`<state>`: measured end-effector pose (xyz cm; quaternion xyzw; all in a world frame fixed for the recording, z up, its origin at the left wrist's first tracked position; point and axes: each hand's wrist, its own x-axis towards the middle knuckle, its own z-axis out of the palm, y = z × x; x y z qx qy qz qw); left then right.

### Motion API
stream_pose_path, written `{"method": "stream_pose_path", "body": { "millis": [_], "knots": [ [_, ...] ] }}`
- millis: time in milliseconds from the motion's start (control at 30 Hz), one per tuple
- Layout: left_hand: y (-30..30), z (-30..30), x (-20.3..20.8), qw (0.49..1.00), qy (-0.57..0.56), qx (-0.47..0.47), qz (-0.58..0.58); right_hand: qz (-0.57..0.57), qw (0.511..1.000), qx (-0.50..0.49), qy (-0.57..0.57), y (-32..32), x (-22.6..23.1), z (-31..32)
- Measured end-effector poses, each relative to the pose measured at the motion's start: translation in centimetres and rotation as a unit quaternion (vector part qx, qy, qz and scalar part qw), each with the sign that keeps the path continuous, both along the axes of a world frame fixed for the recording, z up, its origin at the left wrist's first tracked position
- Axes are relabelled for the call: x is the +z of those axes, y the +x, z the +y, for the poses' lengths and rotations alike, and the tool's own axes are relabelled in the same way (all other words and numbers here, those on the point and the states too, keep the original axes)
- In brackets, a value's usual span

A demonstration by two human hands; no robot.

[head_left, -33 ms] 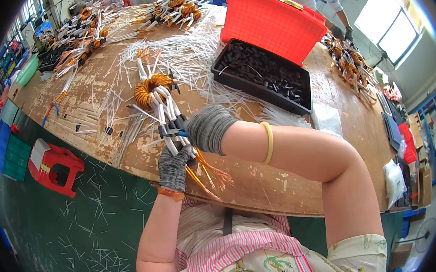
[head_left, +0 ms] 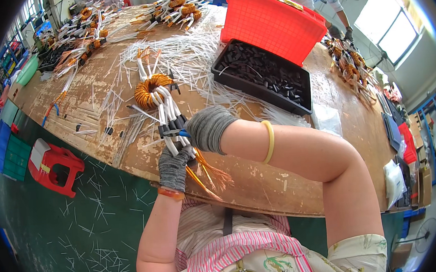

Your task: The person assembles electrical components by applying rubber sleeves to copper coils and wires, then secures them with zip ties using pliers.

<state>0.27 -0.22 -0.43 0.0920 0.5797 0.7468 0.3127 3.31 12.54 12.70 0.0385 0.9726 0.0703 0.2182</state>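
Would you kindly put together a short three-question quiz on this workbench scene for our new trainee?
1. True or false: the left hand grips the sleeved leads of the copper coil.
2. What lies in the black tray? A) small black parts B) copper coils C) white sleeves
3. Fill in: the right hand wears a ___ glove and holds a small tool at the leads.

Key: 1 true; 2 A; 3 grey. The red lid stands open behind the tray, and bare copper ends stick out below the left hand, over the table edge.
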Motion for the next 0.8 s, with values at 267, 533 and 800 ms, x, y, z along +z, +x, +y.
{"method": "stream_pose_path", "body": {
  "millis": [267, 533, 800],
  "knots": [
    [0.1, 0.0, -0.1, 1.000, -0.002, -0.004, -0.006, 0.082, 0.995, -0.046, 0.031, 0.1, 0.9, 1.5],
    [-0.2, 0.3, -0.2, 0.999, -0.027, -0.015, 0.013, 0.221, 0.971, 0.058, 0.071, -1.3, -0.9, 1.3],
    [0.2, 0.0, 0.1, 1.000, 0.028, -0.005, -0.003, 0.017, 0.998, -0.047, -0.038, -3.1, -0.6, 1.1]
  ]
}}
